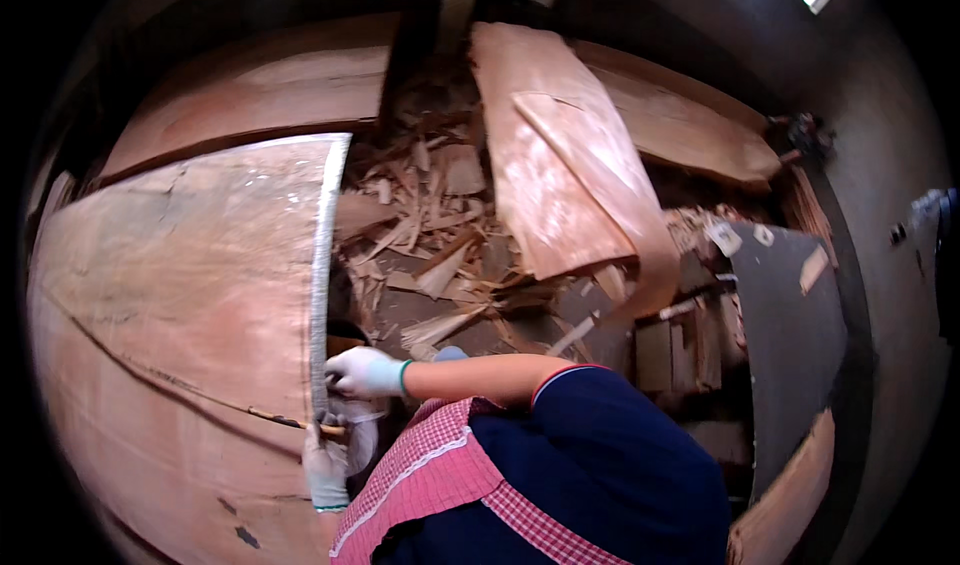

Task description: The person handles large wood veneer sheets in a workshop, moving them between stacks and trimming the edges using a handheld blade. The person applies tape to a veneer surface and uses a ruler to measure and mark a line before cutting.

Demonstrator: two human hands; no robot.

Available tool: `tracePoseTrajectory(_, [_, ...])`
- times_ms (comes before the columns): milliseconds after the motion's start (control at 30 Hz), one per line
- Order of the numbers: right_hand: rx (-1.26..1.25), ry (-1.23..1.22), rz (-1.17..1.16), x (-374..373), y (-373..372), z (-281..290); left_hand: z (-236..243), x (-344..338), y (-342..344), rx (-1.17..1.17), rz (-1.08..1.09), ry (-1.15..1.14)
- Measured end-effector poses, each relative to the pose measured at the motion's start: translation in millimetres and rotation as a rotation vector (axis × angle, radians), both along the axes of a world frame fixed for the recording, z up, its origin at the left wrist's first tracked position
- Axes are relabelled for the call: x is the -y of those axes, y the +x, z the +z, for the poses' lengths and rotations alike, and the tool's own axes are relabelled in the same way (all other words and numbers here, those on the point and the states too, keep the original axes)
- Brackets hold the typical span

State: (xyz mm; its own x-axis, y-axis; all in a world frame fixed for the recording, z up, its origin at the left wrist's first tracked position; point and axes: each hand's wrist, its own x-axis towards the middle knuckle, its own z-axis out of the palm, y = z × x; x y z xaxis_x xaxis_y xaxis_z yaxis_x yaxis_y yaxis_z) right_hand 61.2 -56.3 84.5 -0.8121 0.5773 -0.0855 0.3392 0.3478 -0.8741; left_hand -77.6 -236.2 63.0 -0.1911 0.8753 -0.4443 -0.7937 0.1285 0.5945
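Observation:
At the right edge of a broad veneer sheet (190,265) are both my hands, in white gloves with green cuffs. My left hand (326,473) is closed around the near end of a long thin stick (200,393), which lies slanting across the sheet. Just above it, my right hand (368,373) has its fingers curled in at the white strip (326,235) along the sheet's edge. What those fingers hold, if anything, is hidden. Below my hands, a pale, translucent thing (362,443) hangs beside my checked apron; its kind is unclear.
Scraps of veneer (430,225) litter the floor ahead. A stack with a loose, folded veneer sheet (560,185) stands beyond them. More veneer stacks (260,80) lie at the back left and back right (680,115). To my right is a dark grey board (795,315).

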Motion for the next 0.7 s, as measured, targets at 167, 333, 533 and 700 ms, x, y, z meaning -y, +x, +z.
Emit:
tracePoseTrajectory(167, [0.142, 0.36, -0.497, -45, 240, -90, 12, -76, 17, 0.028, -0.127, -0.071])
tracePoseTrajectory(333, [-0.381, -0.503, -1.589, -72, 414, -73, -20, -73, 1, -0.123, -0.113, -0.14])
tracePoseTrajectory(533, [-0.166, -0.234, -1.483, -183, 507, -95, -61, -116, 86, 0.191, -0.525, 0.118])
tracePoseTrajectory(700, [0.048, -0.151, -1.367, -259, 478, -101, -53, -125, 181, -0.328, -0.341, -0.201])
